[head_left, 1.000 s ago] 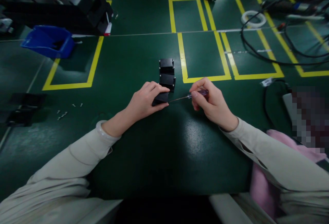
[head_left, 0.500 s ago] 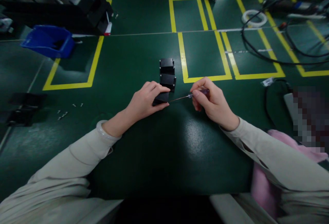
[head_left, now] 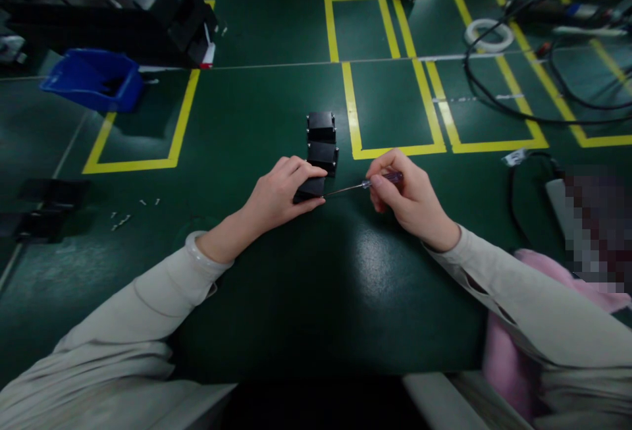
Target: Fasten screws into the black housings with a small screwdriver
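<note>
Nothing's shifted: left hand (head_left: 279,194) stays clamped on the black block (head_left: 310,188), right hand (head_left: 407,196) still pinches the screwdriver (head_left: 368,184), tip at its three o'clock side.

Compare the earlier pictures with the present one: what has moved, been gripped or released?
Nothing visibly changed. The left hand still presses the nearest black block to the table, and the right hand still holds the screwdriver with its tip at that block. The two other blocks stay behind it.

Both forearms angle inward; left hand (head_left: 280,193) lies palm-down with fingers curled, right hand (head_left: 409,198) closed in a pinching grip.
</note>
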Motion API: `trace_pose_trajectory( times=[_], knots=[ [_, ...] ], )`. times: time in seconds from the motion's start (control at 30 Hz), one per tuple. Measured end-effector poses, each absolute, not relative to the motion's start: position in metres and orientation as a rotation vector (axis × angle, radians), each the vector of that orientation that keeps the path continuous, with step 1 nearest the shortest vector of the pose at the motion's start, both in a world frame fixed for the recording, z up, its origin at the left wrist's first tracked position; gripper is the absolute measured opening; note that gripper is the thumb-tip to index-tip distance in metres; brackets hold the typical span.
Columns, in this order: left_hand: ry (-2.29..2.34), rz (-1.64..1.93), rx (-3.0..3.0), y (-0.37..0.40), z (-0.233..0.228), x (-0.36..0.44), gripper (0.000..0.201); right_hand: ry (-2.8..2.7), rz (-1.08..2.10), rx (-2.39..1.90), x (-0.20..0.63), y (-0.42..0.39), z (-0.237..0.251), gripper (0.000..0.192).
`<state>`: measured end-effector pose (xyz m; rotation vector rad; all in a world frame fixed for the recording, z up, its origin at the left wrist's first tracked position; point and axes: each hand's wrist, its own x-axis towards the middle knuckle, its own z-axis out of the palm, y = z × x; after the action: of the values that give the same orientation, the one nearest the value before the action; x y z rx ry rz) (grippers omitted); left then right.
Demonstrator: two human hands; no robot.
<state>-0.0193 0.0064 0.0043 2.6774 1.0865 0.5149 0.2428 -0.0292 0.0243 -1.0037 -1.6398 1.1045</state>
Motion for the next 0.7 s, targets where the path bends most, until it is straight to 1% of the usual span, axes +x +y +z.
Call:
trace_pose_trajectory(
  times=[0.17, 0.4, 0.57, 0.7],
  knots=[
    [1.094, 0.508, 2.679, 0.0072, 0.0032, -0.0191, 0.043, -1.662, 1.108, -0.998, 0.2425, -0.0295, 0.0246, 0.015],
    [1.086, 0.513, 2.673, 0.007, 0.0043, -0.0185, 0.042, -1.599, 1.14, -0.99, 0.2423, -0.0304, 0.0231, 0.011],
    [1.083, 0.516, 2.667, 0.0073, 0.0038, -0.019, 0.042, -1.654, 1.104, -0.998, 0.2428, -0.0298, 0.025, 0.02],
    [1.086, 0.507, 2.659, 0.0073, 0.0038, -0.0194, 0.042, -1.62, 1.102, -1.006, 0.2425, -0.0308, 0.023, 0.015]
  ],
)
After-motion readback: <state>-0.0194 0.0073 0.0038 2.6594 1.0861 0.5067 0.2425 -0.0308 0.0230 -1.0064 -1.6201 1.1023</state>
